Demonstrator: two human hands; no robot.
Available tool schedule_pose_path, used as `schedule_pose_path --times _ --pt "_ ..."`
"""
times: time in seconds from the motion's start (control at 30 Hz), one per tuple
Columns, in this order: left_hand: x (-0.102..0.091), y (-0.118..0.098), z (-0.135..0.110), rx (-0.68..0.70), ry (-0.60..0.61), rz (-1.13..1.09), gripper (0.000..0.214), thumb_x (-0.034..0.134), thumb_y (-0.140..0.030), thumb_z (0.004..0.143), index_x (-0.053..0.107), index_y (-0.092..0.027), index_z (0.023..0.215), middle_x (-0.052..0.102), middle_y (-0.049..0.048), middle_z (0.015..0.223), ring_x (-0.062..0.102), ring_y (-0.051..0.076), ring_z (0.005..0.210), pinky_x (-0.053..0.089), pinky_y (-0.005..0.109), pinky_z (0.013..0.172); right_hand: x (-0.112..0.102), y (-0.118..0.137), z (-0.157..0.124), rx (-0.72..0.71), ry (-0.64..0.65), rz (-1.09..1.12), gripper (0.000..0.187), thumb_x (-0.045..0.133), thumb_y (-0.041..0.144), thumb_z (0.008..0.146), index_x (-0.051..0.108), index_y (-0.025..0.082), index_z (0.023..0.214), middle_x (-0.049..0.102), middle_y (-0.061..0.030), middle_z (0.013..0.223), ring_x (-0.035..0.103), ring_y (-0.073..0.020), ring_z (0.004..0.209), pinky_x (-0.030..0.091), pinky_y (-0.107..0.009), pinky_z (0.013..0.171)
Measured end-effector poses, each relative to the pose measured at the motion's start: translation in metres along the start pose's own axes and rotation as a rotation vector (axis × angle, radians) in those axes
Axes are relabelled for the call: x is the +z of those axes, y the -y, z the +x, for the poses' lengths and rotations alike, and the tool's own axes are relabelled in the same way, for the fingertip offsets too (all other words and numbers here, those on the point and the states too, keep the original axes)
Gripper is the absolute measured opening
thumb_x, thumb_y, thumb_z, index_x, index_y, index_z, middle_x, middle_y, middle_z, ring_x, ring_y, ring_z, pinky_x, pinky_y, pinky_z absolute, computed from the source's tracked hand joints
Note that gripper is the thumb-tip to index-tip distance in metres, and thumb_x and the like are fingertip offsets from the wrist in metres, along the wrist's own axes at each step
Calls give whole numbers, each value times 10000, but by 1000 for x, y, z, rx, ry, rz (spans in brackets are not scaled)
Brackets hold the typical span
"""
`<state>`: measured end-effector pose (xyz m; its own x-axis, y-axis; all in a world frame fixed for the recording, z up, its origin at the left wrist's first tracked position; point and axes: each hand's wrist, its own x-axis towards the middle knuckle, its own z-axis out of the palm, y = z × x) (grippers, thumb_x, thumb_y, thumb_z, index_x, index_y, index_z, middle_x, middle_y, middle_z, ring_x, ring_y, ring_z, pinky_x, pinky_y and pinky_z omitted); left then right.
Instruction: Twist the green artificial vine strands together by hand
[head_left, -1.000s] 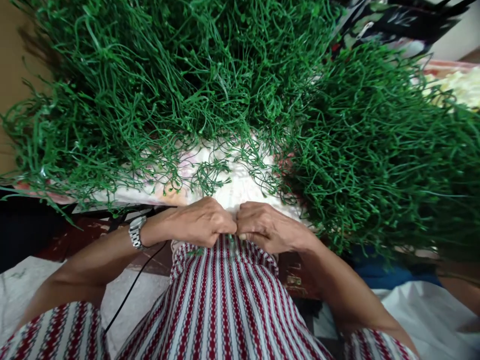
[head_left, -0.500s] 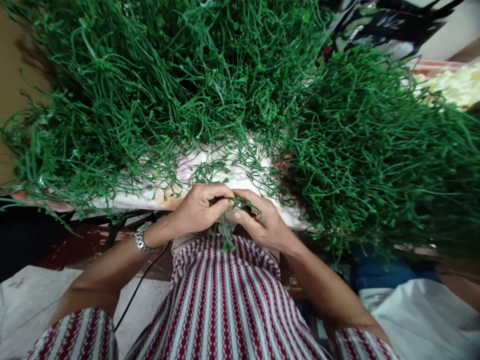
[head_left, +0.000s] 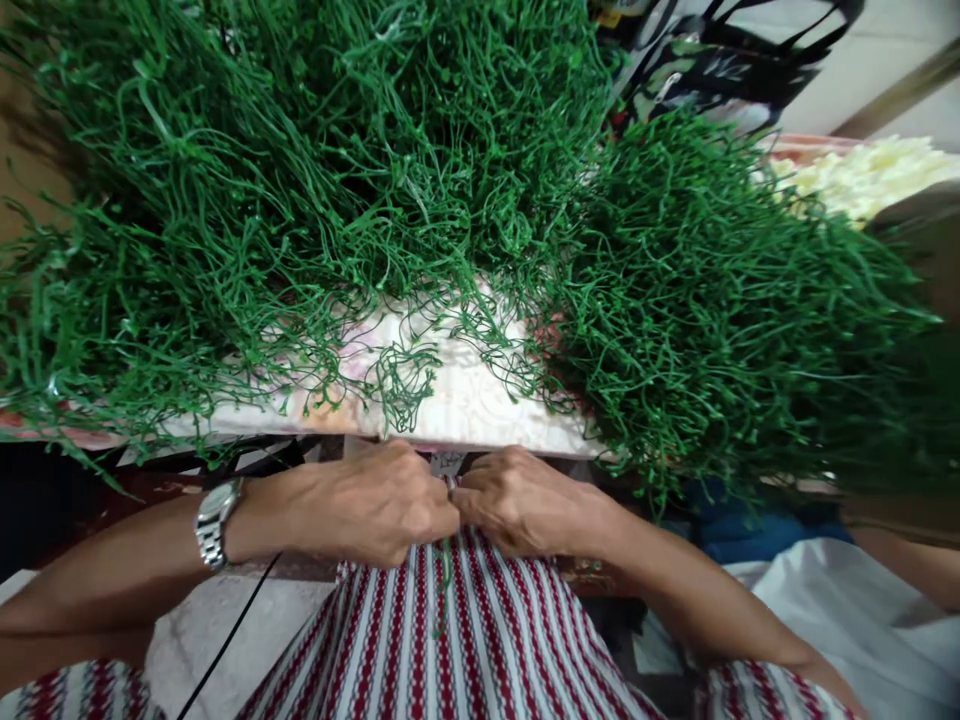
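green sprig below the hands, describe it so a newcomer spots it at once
Start at the striped garment, bottom centre; go up to where the left hand and right hand meet. The green sprig hangs just beneath. Unlike the green piles beyond, it dangles alone against the stripes.

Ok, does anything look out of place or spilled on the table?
Nothing looks damaged, but it's a bit untidy: a few green strands droop over the near edge of the table cover at left, and a small tangle lies loose before the large heap.
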<state>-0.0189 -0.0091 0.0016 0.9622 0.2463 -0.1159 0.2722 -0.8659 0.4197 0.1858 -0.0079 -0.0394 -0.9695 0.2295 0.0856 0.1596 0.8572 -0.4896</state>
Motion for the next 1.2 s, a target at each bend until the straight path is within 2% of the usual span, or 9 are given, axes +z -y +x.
schedule_pose_path --times 0.1,0.2,0.3,0.47,0.6,0.73,0.93,1.03,1.2 --pt "-4 11 -11 -29 -20 -97 218 415 14 662 495 -174 585 550 -12 543 439 107 484 288 267 470 -20 1 -13 -34 -80 93 203 368 80 817 524 170 724 524 14 586 447 -88 549 357 -227 548" --pt "-9 27 -20 -247 -362 -318 239 406 2 729 542 -159 616 556 -12 552 472 84 505 350 221 506 -33 -5 -25 121 -390 81 198 394 114 867 560 171 774 555 2 611 471 -93 577 371 -232 564" --pt "-10 33 -16 -467 -707 -632 118 510 -136 789 586 -143 698 558 -19 589 467 63 506 362 181 485 -31 -13 -24 282 -622 78 148 448 153 875 574 156 798 583 -24 667 497 -111 620 390 -250 594" --pt "8 31 9 -517 -938 -1131 195 634 -314 750 572 -137 695 503 -35 582 366 35 438 309 151 385 -17 -15 9 455 -930 220 151 442 192 896 591 174 908 606 -12 754 509 -82 573 388 -209 546" --pt "21 26 18 -542 -1067 -1186 239 684 -358 706 580 -143 707 483 -43 549 364 35 418 302 142 358 -12 -15 35 401 -828 262 201 496 298 874 562 163 1008 595 -4 771 506 -88 601 397 -207 574" --pt "27 20 18 -570 -1164 -946 158 644 -294 754 595 -150 712 469 -52 526 394 38 435 332 136 400 -2 -15 43 378 -709 159 158 518 296 858 519 155 787 500 17 644 440 -85 556 348 -204 537" --pt "33 19 17 -544 -1148 -741 143 561 -210 814 550 -153 683 481 -52 547 414 43 484 344 140 472 2 -15 38 285 -670 39 193 467 142 844 461 160 652 426 26 583 387 -80 535 288 -213 531" --pt "33 19 18 -476 -1140 -774 173 565 -209 809 528 -152 650 466 -49 546 410 50 500 336 146 475 -1 -17 36 221 -627 162 226 467 150 845 443 158 621 404 32 567 372 -70 524 282 -210 533" --pt "37 15 21 -365 -1195 -813 153 583 -206 798 537 -157 661 482 -40 573 435 63 522 352 163 490 -1 -20 36 157 -610 606 325 498 238 854 351 164 573 278 62 524 245 -41 459 210 -196 455"
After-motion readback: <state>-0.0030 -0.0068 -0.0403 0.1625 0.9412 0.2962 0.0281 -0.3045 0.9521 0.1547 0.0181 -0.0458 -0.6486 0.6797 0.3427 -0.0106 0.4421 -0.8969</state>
